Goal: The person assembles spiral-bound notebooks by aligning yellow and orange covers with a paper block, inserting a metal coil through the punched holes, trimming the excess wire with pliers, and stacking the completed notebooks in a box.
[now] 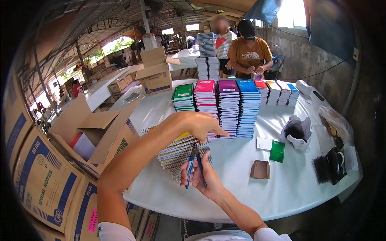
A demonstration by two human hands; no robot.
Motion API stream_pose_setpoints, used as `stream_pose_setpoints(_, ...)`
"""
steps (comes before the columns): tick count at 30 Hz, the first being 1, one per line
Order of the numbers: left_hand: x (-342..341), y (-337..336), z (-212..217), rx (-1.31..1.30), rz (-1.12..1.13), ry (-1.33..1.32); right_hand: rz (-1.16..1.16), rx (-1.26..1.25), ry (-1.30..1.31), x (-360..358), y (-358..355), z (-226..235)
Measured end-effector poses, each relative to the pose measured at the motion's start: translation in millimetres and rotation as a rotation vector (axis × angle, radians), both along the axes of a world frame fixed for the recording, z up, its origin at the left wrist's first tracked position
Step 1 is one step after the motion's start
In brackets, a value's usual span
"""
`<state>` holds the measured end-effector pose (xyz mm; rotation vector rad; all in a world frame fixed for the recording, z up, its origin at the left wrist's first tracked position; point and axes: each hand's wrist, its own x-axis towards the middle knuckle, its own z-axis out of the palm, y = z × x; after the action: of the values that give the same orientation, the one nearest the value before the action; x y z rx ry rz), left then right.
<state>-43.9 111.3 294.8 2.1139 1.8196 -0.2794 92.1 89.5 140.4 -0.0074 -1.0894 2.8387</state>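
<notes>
My right hand point(205, 172) is wrapped round a pair of pliers point(200, 170) with blue handles, their dark jaws pointing up at the notebooks. A stack of spiral notebooks point(175, 158) lies in front of me, its metal coil edges toward me and a bit of yellow cover showing at the top. Across it reaches my left arm. My left hand point(201, 123) is bent over the stack's far right edge, fingers apart and one stretched to the right. Whether its fingertips touch a notebook is hard to see. Beyond stand tall notebook piles with green point(183, 91), pink point(205, 86), purple point(228, 86) and blue covers point(247, 86).
Cartons stand at my left point(44, 176), one open point(96, 132) with notebooks inside. On the white table point(229, 193) are a small brown box point(260, 170), a green notebook point(277, 151), a paper-wrapped bundle point(296, 130) and black coils point(321, 168). Two people point(251, 54) stand across the table.
</notes>
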Motion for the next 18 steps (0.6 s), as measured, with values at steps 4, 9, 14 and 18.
stream_pose_setpoints(4, 2.1, -1.2, 4.0, -0.005, -0.004, 0.015, 0.012, -0.049, 0.026, -0.9, 5.5, -2.3)
stream_pose_setpoints(9, 0.5, -1.3, -0.8, -0.017, -0.025, 0.041, 0.123, -0.166, 0.096, -3.4, 9.8, -6.1)
stream_pose_setpoints(14, 9.4, 4.9, -1.6, -0.014, -0.06, 0.098, 0.368, -0.365, 0.273, -10.9, 28.1, -35.3)
stream_pose_setpoints(18, 0.8, 1.5, -7.4, -0.027, -0.057, 0.067, 0.004, -0.028, -0.011, 3.2, -5.8, -9.0)
